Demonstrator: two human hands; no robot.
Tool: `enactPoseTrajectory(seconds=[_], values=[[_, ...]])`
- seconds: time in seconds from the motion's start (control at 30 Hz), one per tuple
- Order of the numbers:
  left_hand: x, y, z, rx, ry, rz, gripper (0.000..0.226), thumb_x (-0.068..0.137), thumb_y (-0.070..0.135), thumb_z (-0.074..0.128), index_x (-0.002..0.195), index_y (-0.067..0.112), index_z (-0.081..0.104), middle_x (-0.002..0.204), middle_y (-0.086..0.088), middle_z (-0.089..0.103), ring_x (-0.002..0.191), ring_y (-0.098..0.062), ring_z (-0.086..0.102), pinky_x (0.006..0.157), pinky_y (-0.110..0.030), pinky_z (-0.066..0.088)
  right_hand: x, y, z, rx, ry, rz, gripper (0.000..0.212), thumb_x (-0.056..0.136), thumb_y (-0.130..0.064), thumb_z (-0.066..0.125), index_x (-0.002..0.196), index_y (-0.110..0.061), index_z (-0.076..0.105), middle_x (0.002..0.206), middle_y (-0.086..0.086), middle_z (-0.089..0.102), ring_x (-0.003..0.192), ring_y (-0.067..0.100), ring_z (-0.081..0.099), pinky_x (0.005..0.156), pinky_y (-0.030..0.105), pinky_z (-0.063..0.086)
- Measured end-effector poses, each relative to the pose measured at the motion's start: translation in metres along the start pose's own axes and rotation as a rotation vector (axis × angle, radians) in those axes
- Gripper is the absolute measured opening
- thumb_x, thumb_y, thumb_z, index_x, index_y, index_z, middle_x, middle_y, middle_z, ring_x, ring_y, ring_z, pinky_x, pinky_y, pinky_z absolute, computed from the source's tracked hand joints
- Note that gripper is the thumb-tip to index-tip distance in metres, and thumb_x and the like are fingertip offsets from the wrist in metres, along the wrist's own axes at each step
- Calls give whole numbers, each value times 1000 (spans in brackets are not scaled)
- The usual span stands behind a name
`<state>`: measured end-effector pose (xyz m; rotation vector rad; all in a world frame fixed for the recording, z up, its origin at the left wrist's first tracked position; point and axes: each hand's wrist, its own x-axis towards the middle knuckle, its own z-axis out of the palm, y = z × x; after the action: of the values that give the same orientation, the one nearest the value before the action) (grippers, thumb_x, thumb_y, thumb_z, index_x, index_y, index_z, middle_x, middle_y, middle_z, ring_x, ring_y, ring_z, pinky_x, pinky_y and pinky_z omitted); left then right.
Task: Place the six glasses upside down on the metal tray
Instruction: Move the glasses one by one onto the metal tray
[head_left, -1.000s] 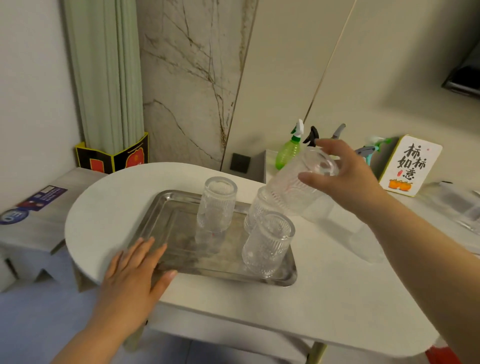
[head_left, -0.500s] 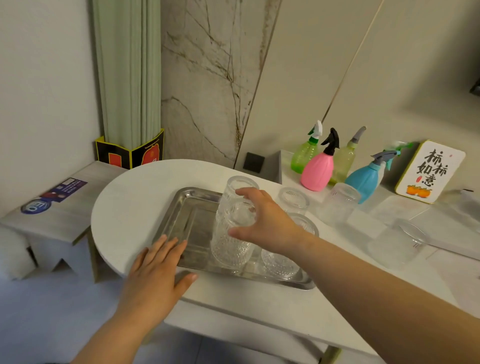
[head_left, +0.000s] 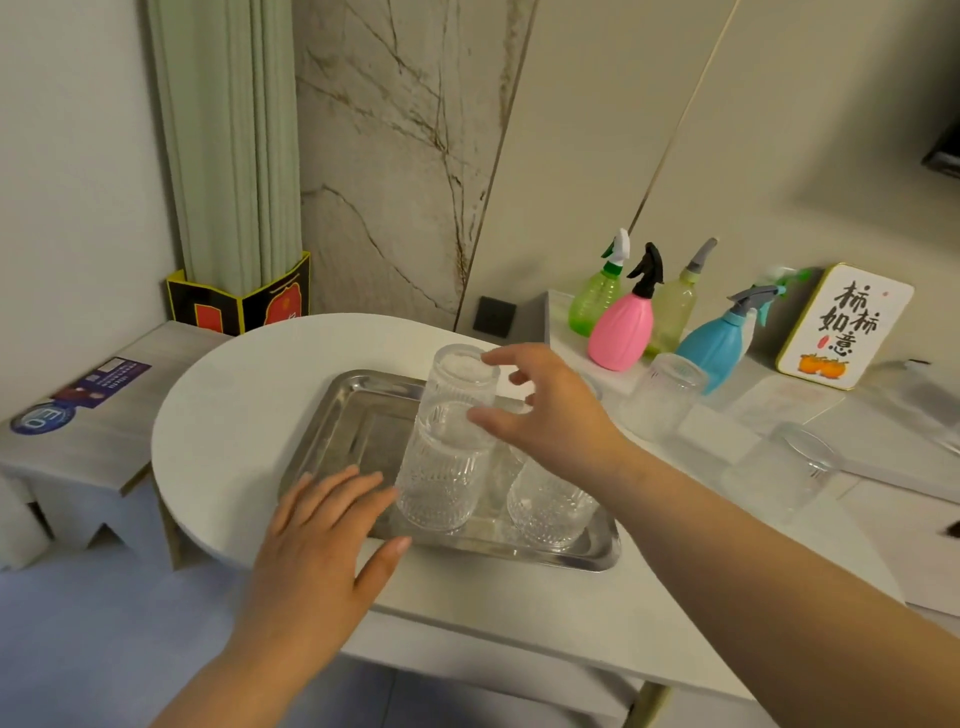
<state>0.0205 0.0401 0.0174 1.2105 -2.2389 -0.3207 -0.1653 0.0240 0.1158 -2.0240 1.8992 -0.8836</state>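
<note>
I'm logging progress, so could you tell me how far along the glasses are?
Four ribbed glasses stand upside down on the metal tray, one partly hidden behind the right hand, whose fingers hang open beside the front-left glass. The left hand steadies the tray. Two glasses wait on the counter.

Pink spray bottle (head_left: 621, 330) beside blue spray bottle (head_left: 714, 345)

there is one view only, from a camera on the person's head, so no second view overlaps it. it looks forward and down from above the near edge of the white table (head_left: 249, 426), close to it. the metal tray (head_left: 358, 415) sits near the middle of the frame. beyond the tray the view takes in the walls, and to the tray's right a row of spray bottles (head_left: 621, 327).
</note>
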Motion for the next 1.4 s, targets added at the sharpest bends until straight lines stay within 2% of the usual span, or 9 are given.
enactPoseTrajectory(seconds=[0.13,0.23,0.3,0.47,0.67,0.77,0.87,1.2,1.4], values=[[-6,19,16,-11,-21,213,68,93,50,13,92,13,70,95,-2,73,100,-11,45,96,-18,25,-15,32,-34,-74,211,33,29,77,-20,65,104,-15,60,110,1,59,87,9,46,68,14,36],[-8,29,35,18,-79,310,68,93,47,11,88,16,71,93,-1,74,98,-10,45,89,-24,33,-30,72,-58,-164,286,160,25,78,-18,63,103,-13,61,112,5,60,94,17,49,79,26,39],[-9,34,46,49,-126,322,69,93,46,8,91,16,71,97,-1,74,101,-10,44,97,-20,24,-40,102,-73,-236,323,264,27,79,-17,62,105,-11,59,119,10,57,108,25,48,87,33,37],[-11,44,61,149,-188,261,71,94,48,7,103,10,67,108,-8,70,109,-14,42,104,-26,13,-62,172,-110,-368,405,585,50,79,-23,62,125,-11,44,141,16,35,129,35,27,108,43,24],[-11,46,67,214,-121,285,66,94,48,11,112,6,59,113,-12,67,114,-15,40,110,-24,7,-65,221,-133,-238,466,804,80,77,-33,64,139,-15,17,152,13,12,138,35,10,111,50,17],[-10,42,71,217,-78,319,60,94,49,12,117,9,51,116,-12,65,136,-1,16,112,-22,5,-57,230,-136,-158,406,821,85,76,-32,65,140,-17,12,152,12,13,137,35,13,110,52,20],[-7,39,73,234,-44,346,54,93,49,13,117,12,45,113,-11,66,137,6,-2,113,-20,3,-47,234,-135,-98,350,832,82,77,-30,65,139,-17,15,148,14,23,132,37,27,105,52,30],[-8,39,67,187,-29,344,54,93,50,12,116,13,44,112,-12,67,137,8,-2,112,-18,3,-50,220,-144,-110,176,909,78,73,-28,69,135,-16,23,139,18,33,117,39,44,95,50,46],[-14,32,54,92,-55,302,57,92,54,12,114,16,49,115,-10,64,134,5,15,111,-16,2,-51,186,-153,-111,231,784,75,69,-26,73,131,-17,31,136,16,40,110,32,47,85,44,46]])
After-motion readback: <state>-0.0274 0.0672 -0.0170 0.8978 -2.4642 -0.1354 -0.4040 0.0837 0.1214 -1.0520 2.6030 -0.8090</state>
